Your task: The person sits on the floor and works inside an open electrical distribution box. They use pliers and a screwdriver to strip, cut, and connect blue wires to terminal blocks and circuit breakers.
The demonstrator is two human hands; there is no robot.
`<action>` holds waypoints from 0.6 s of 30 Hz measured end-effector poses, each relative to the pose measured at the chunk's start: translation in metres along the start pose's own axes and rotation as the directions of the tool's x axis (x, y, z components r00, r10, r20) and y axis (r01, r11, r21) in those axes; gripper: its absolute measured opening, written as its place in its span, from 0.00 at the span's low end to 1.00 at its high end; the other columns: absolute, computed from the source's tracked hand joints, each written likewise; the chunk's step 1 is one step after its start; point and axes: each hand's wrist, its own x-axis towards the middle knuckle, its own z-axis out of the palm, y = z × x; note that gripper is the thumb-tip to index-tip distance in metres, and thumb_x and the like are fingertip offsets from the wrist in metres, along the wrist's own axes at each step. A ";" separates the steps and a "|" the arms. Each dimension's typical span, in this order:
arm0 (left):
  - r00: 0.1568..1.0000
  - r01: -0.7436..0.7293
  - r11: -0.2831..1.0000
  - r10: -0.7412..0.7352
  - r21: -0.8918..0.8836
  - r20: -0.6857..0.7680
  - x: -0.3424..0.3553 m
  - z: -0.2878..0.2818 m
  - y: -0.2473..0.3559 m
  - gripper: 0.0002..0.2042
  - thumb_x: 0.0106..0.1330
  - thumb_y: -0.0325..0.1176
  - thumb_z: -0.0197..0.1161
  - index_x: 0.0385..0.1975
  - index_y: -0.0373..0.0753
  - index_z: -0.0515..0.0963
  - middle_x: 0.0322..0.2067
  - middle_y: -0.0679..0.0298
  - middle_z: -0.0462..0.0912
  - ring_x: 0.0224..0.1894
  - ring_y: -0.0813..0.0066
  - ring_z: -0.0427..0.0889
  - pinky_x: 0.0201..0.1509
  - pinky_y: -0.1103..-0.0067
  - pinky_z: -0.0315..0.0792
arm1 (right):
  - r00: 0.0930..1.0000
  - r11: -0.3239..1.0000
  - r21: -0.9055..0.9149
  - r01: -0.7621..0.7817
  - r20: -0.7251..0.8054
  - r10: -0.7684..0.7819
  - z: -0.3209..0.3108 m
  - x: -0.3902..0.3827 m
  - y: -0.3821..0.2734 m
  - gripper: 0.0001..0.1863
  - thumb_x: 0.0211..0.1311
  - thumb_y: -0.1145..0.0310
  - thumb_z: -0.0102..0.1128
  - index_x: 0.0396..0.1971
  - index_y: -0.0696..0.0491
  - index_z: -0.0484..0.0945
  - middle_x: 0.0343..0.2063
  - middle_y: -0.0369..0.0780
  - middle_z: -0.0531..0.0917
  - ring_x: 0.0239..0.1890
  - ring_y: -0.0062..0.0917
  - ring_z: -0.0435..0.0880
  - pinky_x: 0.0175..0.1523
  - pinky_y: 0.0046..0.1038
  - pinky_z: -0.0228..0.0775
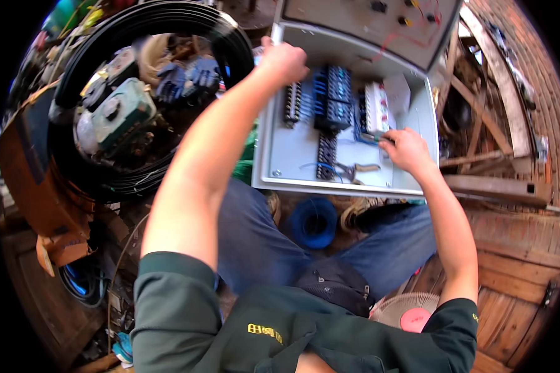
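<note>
Electrical enclosure (292,149): positioned directly in front of the seated person's parted knees, with its lid (348,22) open at the far side. From where I stand, the hands are placed as follows. Left hand (283,62): at the upper left wall of the enclosure, fingers curled inward; whether it grips anything I cannot tell. Right hand (407,149): fingertips pinched closed on a slim tool (371,138), at the lower end of a white module (376,107).

Interior components, left to right: a dark terminal strip (292,104), a black relay block (333,99) with blue wires beside it, then the white module. A lower socket strip (326,152) sits beneath the relay block. Pliers (354,169) lie near the bottom wall.

Surroundings: a blue wire spool (314,222) between the feet; a large black coil (61,115) to the left, encircling a pair of work gloves (174,82).
</note>
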 end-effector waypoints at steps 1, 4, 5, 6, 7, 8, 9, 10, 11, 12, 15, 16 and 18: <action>1.000 -0.012 1.000 0.013 0.020 -0.026 0.001 0.007 -0.001 0.15 0.63 0.50 0.62 0.36 0.49 0.87 0.32 0.62 0.88 0.43 0.62 0.85 0.58 0.53 0.59 | 0.998 0.999 0.016 -0.038 0.043 0.037 0.009 -0.008 0.019 0.14 0.64 0.56 0.61 0.38 0.50 0.86 0.33 0.48 0.86 0.43 0.44 0.83 0.50 0.43 0.75; 0.996 -0.062 0.998 0.062 0.001 -0.064 0.003 0.019 0.007 0.13 0.64 0.48 0.61 0.35 0.49 0.87 0.32 0.60 0.88 0.41 0.62 0.86 0.56 0.55 0.59 | 0.958 0.987 0.110 -0.115 0.277 0.080 0.040 -0.029 0.067 0.14 0.67 0.58 0.58 0.39 0.55 0.80 0.35 0.50 0.85 0.43 0.48 0.83 0.50 0.47 0.73; 0.994 -0.062 0.998 0.064 0.022 -0.086 0.002 0.020 0.005 0.13 0.65 0.48 0.61 0.35 0.49 0.87 0.32 0.61 0.88 0.40 0.63 0.86 0.57 0.55 0.58 | 0.939 0.986 0.105 -0.128 0.332 0.086 0.045 -0.031 0.072 0.14 0.67 0.58 0.58 0.39 0.56 0.79 0.36 0.51 0.85 0.43 0.48 0.83 0.50 0.47 0.73; 0.992 -0.074 0.997 0.077 0.031 -0.098 0.001 0.022 0.003 0.12 0.65 0.48 0.61 0.35 0.48 0.86 0.31 0.62 0.88 0.40 0.63 0.86 0.58 0.55 0.58 | 0.919 0.986 0.099 -0.135 0.384 0.088 0.052 -0.030 0.076 0.14 0.68 0.59 0.57 0.40 0.57 0.78 0.36 0.52 0.85 0.43 0.49 0.83 0.50 0.48 0.73; 0.989 -0.086 0.995 0.091 0.041 -0.115 0.000 0.022 0.002 0.12 0.66 0.47 0.61 0.35 0.48 0.86 0.31 0.62 0.88 0.39 0.63 0.86 0.58 0.55 0.58 | 0.912 0.992 0.084 -0.093 0.407 0.051 0.060 -0.027 0.081 0.14 0.68 0.60 0.57 0.40 0.57 0.77 0.36 0.52 0.85 0.43 0.49 0.83 0.50 0.48 0.73; 0.988 -0.106 0.992 0.113 0.068 -0.103 -0.002 0.018 0.004 0.12 0.66 0.47 0.60 0.35 0.48 0.86 0.30 0.62 0.87 0.38 0.62 0.86 0.59 0.55 0.57 | 0.903 0.996 0.071 -0.048 0.430 0.013 0.068 -0.022 0.084 0.14 0.68 0.61 0.57 0.40 0.58 0.76 0.36 0.52 0.85 0.44 0.49 0.83 0.50 0.48 0.73; 0.987 -0.126 0.988 0.134 0.095 -0.091 -0.004 0.015 0.006 0.12 0.67 0.46 0.60 0.36 0.48 0.86 0.29 0.62 0.87 0.37 0.62 0.86 0.59 0.55 0.57 | 0.891 0.998 0.059 0.000 0.453 -0.027 0.076 -0.016 0.086 0.14 0.68 0.62 0.57 0.40 0.59 0.76 0.36 0.52 0.85 0.44 0.49 0.83 0.50 0.47 0.73; 0.980 -0.161 0.979 0.174 0.125 -0.098 -0.008 0.012 0.003 0.12 0.67 0.46 0.61 0.35 0.47 0.86 0.27 0.61 0.87 0.35 0.62 0.86 0.61 0.55 0.56 | 0.880 0.997 0.075 0.028 0.471 -0.060 0.078 -0.006 0.081 0.13 0.67 0.63 0.58 0.41 0.59 0.76 0.37 0.51 0.85 0.45 0.48 0.83 0.50 0.46 0.74; 0.982 -0.162 0.969 0.177 0.188 -0.068 -0.010 0.009 0.016 0.11 0.66 0.44 0.62 0.34 0.46 0.86 0.27 0.61 0.87 0.35 0.61 0.86 0.61 0.58 0.60 | 0.865 0.997 0.055 0.048 0.496 -0.069 0.084 0.000 0.083 0.13 0.67 0.63 0.59 0.41 0.59 0.77 0.37 0.51 0.85 0.45 0.48 0.83 0.50 0.45 0.74; 0.981 -0.195 0.969 0.193 0.153 0.027 -0.012 0.006 0.031 0.10 0.65 0.43 0.63 0.33 0.44 0.85 0.29 0.61 0.87 0.36 0.61 0.86 0.59 0.60 0.64 | 0.849 0.997 0.036 0.069 0.522 -0.077 0.090 0.007 0.085 0.14 0.67 0.63 0.59 0.42 0.59 0.77 0.38 0.51 0.85 0.46 0.47 0.84 0.50 0.45 0.74; 0.887 -0.181 0.983 0.163 0.001 0.432 -0.033 -0.027 0.083 0.10 0.63 0.41 0.66 0.31 0.41 0.84 0.30 0.58 0.87 0.36 0.57 0.85 0.48 0.65 0.76 | 0.847 0.988 -0.008 0.155 0.516 -0.129 0.091 0.025 0.078 0.11 0.58 0.70 0.61 0.40 0.57 0.80 0.34 0.47 0.86 0.43 0.43 0.86 0.48 0.42 0.77; 0.780 -0.242 0.963 0.267 -0.121 0.566 -0.041 -0.030 0.093 0.11 0.62 0.42 0.67 0.33 0.41 0.84 0.32 0.58 0.87 0.39 0.56 0.85 0.44 0.64 0.78 | 0.854 0.979 -0.033 0.199 0.496 -0.157 0.091 0.027 0.077 0.10 0.55 0.72 0.61 0.38 0.56 0.81 0.33 0.47 0.86 0.41 0.42 0.86 0.46 0.41 0.78; 0.537 -0.208 0.963 0.259 -0.171 0.803 -0.056 -0.023 0.120 0.14 0.61 0.44 0.68 0.42 0.43 0.83 0.36 0.59 0.87 0.43 0.57 0.85 0.47 0.64 0.79 | 0.855 0.963 -0.069 0.262 0.479 -0.198 0.098 0.026 0.073 0.09 0.50 0.74 0.60 0.33 0.55 0.83 0.31 0.45 0.87 0.39 0.41 0.87 0.43 0.39 0.79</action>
